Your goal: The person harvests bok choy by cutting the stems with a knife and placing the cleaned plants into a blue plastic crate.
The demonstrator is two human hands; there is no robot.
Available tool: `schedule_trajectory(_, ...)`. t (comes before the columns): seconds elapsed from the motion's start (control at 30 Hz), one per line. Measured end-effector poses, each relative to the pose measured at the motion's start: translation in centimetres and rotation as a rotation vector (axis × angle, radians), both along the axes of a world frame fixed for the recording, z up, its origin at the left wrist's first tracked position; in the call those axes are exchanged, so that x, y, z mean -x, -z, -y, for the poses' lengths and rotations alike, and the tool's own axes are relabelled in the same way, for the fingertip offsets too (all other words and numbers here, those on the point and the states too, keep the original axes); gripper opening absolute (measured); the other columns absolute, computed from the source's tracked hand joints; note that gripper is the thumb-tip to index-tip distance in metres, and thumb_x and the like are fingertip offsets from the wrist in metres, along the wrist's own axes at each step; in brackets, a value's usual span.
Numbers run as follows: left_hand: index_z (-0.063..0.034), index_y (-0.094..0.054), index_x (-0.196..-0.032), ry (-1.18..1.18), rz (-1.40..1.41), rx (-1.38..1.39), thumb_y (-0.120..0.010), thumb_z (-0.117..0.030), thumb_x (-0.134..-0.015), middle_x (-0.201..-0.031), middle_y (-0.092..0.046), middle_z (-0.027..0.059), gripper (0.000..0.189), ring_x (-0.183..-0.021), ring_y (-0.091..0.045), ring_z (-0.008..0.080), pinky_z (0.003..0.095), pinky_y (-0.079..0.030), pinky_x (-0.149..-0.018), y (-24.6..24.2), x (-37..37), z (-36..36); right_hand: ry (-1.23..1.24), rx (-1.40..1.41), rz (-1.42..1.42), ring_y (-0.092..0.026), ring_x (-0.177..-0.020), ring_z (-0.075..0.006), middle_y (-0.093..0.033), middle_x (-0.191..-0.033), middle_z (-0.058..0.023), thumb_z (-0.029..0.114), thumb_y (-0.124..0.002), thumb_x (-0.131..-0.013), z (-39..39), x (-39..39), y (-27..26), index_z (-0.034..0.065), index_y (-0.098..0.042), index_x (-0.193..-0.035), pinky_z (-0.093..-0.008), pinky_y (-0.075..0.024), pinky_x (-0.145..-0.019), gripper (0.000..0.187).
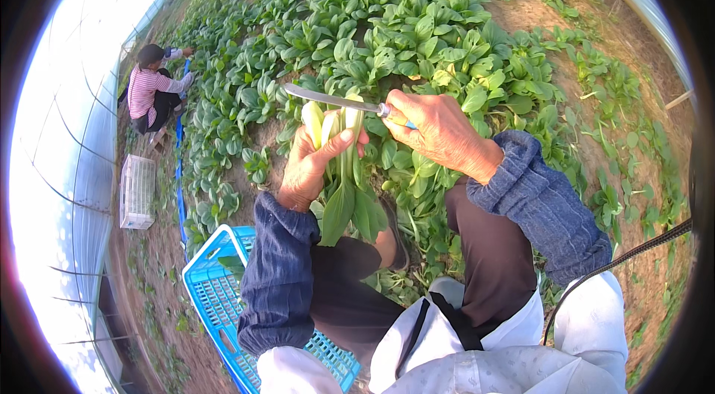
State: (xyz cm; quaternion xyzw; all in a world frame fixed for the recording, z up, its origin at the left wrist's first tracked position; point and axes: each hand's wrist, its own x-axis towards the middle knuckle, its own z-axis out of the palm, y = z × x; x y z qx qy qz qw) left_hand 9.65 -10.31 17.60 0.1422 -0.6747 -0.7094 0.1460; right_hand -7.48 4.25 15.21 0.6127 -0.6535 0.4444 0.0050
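My left hand (313, 162) grips a few heads of bok choy (342, 182), held with the pale stem bases upward and the green leaves hanging down. In my right hand (438, 128) is a knife (332, 98), gripped by its handle, part of which shows blue. Its narrow metal blade points left and passes across the cut stem ends at the top of the bunch. Whether the blade touches the stems I cannot tell. Rows of leafy bok choy plants (391, 42) grow in the soil just beyond both hands.
A blue plastic crate (215, 276) stands at my left, partly hidden by my sleeve. Farther left are a white crate (137, 193), a blue hose (180, 170) and a crouching person (153, 89). Greenhouse film (72, 131) bounds the left side. A black cable (631, 254) crosses at right.
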Motion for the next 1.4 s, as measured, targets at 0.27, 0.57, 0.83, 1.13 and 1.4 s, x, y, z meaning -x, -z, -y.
schedule_trajectory(0.27,0.0001,-0.058,-0.117,-0.031,0.007,-0.034,-0.067,-0.022,-0.089,-0.091,-0.065,0.0079,0.037,-0.082,-0.06,0.0168,0.0314,-0.049,-0.077,-0.3,-0.1,-0.4,-0.028,-0.051,0.011,-0.06,-0.065,-0.0367,-0.059,-0.071,-0.0148,0.014,-0.065,-0.087,-0.2,0.1,0.0,0.0054,-0.052,-0.096,-0.0439,-0.0454,-0.054,0.018)
schedule_trajectory(0.57,0.0004,-0.057,-0.12,-0.027,-0.01,-0.046,-0.067,-0.021,-0.089,-0.091,-0.064,0.0075,0.039,-0.082,-0.06,0.0163,0.0301,-0.048,-0.076,-0.4,0.1,-0.6,0.003,-0.004,-0.013,-0.062,-0.063,-0.038,-0.06,-0.065,-0.0164,0.014,-0.058,-0.086,-0.3,0.0,-0.3,0.0051,-0.05,-0.088,-0.0469,-0.0463,-0.054,0.013)
schedule_trajectory(0.83,0.0007,-0.055,-0.117,-0.03,-0.022,-0.151,-0.069,-0.019,-0.087,-0.086,-0.06,0.0082,0.038,-0.074,-0.057,0.0164,0.0289,-0.048,-0.07,-0.7,0.0,-1.1,-0.011,-0.017,0.017,-0.061,-0.063,-0.0384,-0.059,-0.064,-0.0163,0.014,-0.059,-0.085,0.1,0.2,0.1,0.0044,-0.049,-0.086,-0.047,-0.045,-0.053,0.014)
schedule_trajectory(1.13,-0.004,-0.05,-0.116,0.094,-0.242,-0.346,-0.075,-0.026,-0.083,-0.09,-0.06,0.0121,0.048,-0.079,-0.06,0.0248,0.0439,-0.05,-0.076,-0.9,-1.3,-0.3,0.012,-0.596,0.723,-0.047,-0.042,-0.0124,-0.049,-0.061,-0.0032,0.025,-0.06,-0.09,-3.0,7.0,9.5,0.0021,-0.05,-0.09,-0.0308,-0.0394,-0.04,0.025)
schedule_trajectory(1.4,-0.0122,-0.048,-0.129,-0.02,-0.253,-0.825,-0.063,-0.027,-0.093,-0.114,-0.058,0.0056,0.042,-0.102,-0.059,0.0212,0.0404,-0.052,-0.09,1.0,-1.6,1.5,0.058,-0.583,1.126,-0.045,-0.047,-0.0066,-0.047,-0.068,0.0026,0.034,-0.057,-0.097,-3.1,5.4,8.9,0.0089,-0.046,-0.105,-0.0231,-0.0343,-0.039,0.028)
